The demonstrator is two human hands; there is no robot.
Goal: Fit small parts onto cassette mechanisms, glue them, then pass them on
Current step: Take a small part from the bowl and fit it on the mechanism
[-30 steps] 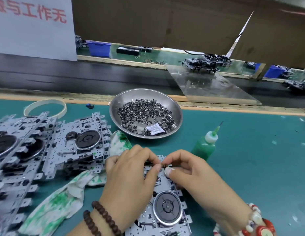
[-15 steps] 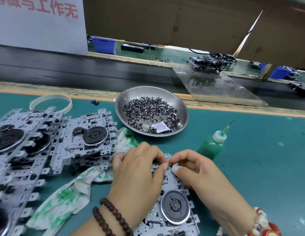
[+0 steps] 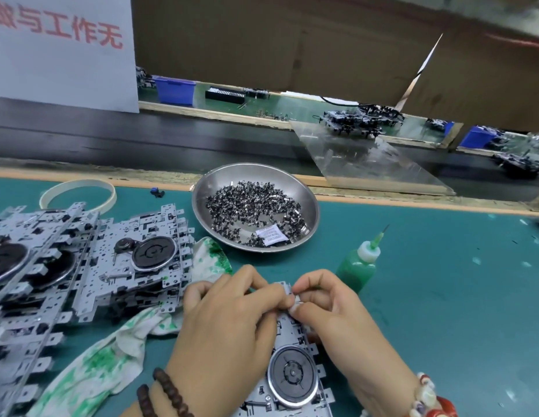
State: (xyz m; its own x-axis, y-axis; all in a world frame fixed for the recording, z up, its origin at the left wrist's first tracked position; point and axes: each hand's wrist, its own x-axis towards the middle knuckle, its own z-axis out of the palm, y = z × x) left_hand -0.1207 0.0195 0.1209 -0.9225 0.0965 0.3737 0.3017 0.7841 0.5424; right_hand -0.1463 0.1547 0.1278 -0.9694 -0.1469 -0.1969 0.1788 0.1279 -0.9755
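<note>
Since a second ago, both hands, left hand [image 3: 232, 320] and right hand [image 3: 331, 308], stay pinching at the cassette mechanism [image 3: 292, 377], lower centre: fitting continues, glue untouched.

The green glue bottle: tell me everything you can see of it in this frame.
The glue bottle is a small soft-looking plastic bottle, green, apparently from its contents, with a white collar and a thin green needle-like nozzle pointing up and slightly right. It stands on the teal table, near the metal bowl and just beyond the right hand. Neither hand grips it.
</note>
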